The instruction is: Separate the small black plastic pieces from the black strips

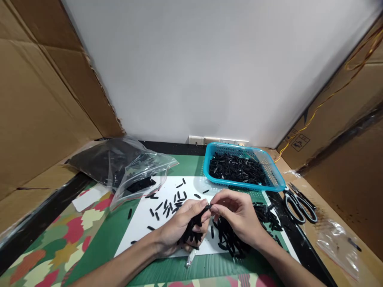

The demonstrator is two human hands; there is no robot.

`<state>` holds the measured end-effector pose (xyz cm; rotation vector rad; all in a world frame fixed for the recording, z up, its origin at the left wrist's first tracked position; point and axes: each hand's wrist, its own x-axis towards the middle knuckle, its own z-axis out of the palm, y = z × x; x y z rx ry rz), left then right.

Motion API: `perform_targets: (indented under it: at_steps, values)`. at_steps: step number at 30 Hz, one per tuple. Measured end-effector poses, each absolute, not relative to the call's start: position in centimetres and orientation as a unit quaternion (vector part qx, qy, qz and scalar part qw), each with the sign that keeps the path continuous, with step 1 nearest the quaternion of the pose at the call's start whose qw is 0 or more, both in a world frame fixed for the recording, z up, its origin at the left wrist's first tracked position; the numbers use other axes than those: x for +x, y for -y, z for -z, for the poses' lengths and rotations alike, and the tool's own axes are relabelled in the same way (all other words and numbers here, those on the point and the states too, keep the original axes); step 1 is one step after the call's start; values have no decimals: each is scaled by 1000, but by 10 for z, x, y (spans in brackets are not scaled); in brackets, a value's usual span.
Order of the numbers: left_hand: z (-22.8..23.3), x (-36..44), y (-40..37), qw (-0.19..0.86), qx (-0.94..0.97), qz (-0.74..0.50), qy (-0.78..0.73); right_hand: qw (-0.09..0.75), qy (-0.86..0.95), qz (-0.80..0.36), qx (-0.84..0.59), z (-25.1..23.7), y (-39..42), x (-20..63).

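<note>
My left hand is closed around a bunch of small black strips, several poking out below its fingers. One strip is held at its thumb tip, and there the fingertips of my right hand pinch its end. A whitish, shiny piece sticks out under my left hand; its kind is unclear. Loose black strips lie scattered on a white sheet to the left. Beneath my right hand is a denser heap of black pieces, partly hidden by it.
A blue plastic basket of black pieces stands at the back right. Back left lies a clear zip bag with black contents. Scissors and a small plastic bag are at the right. Cardboard walls flank the table.
</note>
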<state>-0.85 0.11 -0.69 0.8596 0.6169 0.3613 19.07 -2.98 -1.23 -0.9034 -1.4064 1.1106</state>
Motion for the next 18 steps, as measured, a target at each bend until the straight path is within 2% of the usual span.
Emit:
perform_targets:
  at_steps: [4,18]
  values:
    - [8,-12,0,856,409,-175,-263,548,564,-489,-378,11,35,192]
    - [4,-10,4,879,357,-153,-278,547,602,-431,-390,6,36,199]
